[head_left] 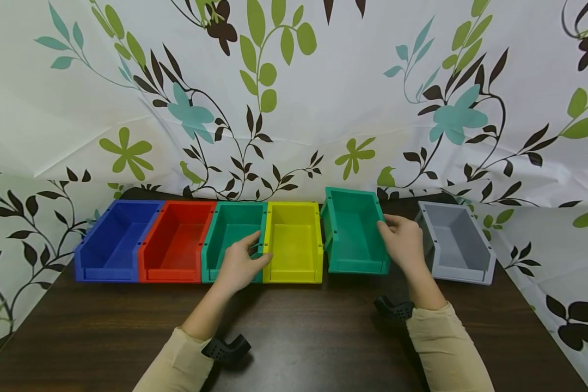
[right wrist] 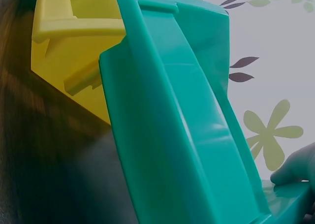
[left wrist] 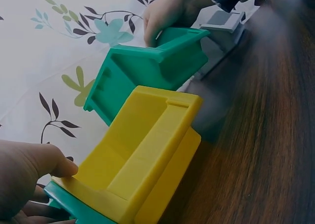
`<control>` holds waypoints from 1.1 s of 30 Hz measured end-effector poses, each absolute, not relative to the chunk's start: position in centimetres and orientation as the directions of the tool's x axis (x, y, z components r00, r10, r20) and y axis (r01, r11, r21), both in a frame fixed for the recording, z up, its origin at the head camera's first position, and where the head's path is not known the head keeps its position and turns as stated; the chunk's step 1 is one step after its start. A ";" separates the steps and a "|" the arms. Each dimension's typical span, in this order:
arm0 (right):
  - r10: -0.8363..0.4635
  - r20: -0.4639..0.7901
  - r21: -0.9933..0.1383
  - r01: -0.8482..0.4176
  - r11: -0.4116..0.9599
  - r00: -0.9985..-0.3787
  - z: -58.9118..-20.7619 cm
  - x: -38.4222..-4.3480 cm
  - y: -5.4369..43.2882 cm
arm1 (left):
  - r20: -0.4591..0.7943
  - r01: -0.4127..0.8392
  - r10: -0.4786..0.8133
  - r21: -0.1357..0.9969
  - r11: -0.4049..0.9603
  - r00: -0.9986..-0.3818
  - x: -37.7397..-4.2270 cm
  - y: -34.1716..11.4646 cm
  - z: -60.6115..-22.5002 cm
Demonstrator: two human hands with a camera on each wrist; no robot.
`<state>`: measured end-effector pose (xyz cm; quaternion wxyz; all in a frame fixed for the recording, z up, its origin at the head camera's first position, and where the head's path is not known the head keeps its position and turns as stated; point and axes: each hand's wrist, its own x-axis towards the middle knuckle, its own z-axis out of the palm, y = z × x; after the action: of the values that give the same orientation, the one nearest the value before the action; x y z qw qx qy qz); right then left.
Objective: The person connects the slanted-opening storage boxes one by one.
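Green bin [head_left: 357,228] is in the right hand [head_left: 405,239], which pinches it by the top of its right side wall, thumb and fingertips on the rim. It's a glossy teal-ish plastic tray, open on top, with tall sides that drop down to a low front with a ridged lip. Light streaks run along that lip in the right wrist view. Looks like it's up off the surface [head_left: 304,332] and tipped a bit, sitting at an angle to the rest of the row. Nothing shows inside it.

Just left of it is the yellow bin [head_left: 296,239]. The left hand [head_left: 242,261] has that one: thumb on its left rim, fingers down in the second green bin [head_left: 236,215], so it's pinching the two side walls where they meet. Further left, the red bin [head_left: 178,234] and then the blue bin [head_left: 120,237], packed side by side. Off to the right of the right hand, the grey bin [head_left: 455,239] stands apart. Leafy cloth [head_left: 294,125] hangs behind everything.
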<state>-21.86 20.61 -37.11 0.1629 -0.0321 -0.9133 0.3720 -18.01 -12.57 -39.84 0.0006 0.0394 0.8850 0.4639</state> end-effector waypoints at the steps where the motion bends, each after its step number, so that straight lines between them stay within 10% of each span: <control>1: 0.185 0.274 -0.691 -0.059 0.720 -0.944 -37.1 -21.9 20.6 | 0.036 0.070 0.072 0.820 0.567 -0.997 -18.0 -12.6 -39.8; 33: 0.181 0.230 -0.722 -0.043 0.690 -0.956 -36.6 -21.5 20.6 | 0.063 0.096 0.078 0.811 0.577 -0.995 -17.8 -12.4 -39.7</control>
<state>-21.50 20.58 -36.59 0.1433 -0.0381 -0.9081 0.3917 -17.77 -12.43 -39.69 -0.0102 0.0489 0.8879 0.4572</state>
